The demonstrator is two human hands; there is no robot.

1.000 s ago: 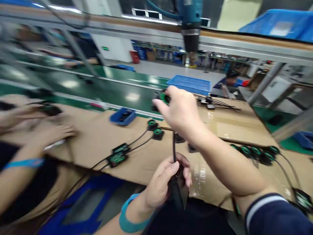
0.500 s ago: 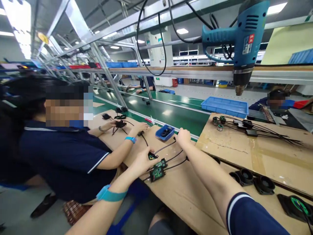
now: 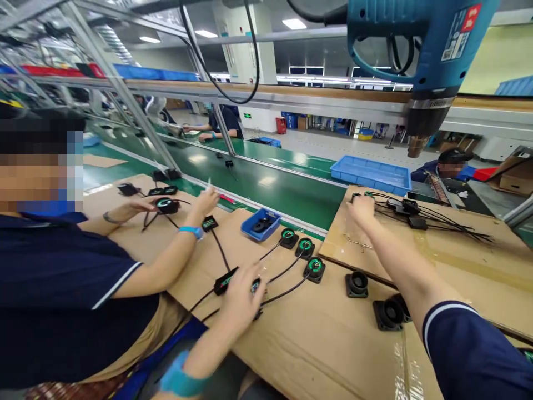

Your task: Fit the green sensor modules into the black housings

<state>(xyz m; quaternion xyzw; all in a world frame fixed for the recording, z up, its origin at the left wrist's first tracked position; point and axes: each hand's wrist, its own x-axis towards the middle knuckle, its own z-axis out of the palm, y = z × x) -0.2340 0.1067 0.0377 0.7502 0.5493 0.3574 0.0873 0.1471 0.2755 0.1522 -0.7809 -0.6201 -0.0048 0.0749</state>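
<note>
My left hand (image 3: 244, 291) is over the green circuit boards on the near cardboard, fingers apart and slightly smeared; it covers most of them. A black-cased board (image 3: 225, 281) shows beside it. Black cables run from the boards to three square black fan housings with round green boards, one of them the nearest fan housing (image 3: 315, 269). My right hand (image 3: 361, 212) reaches over to the right-hand cardboard, fingers closed downward among small metal motor coils (image 3: 368, 194). What its fingertips hold, if anything, is hidden.
A blue parts bin (image 3: 260, 224) stands behind the boards. Black fans (image 3: 390, 312) lie under my right arm. Cabled black modules (image 3: 410, 208) rest on the right cardboard. A heat gun (image 3: 433, 61) hangs above. A co-worker's hands (image 3: 204, 205) work at left.
My right hand has left the cable ends near the blue bin and moved right to the coils. The green-faced fan housings now show. My left hand stays over the boards, fingers more spread. The view has shifted.
</note>
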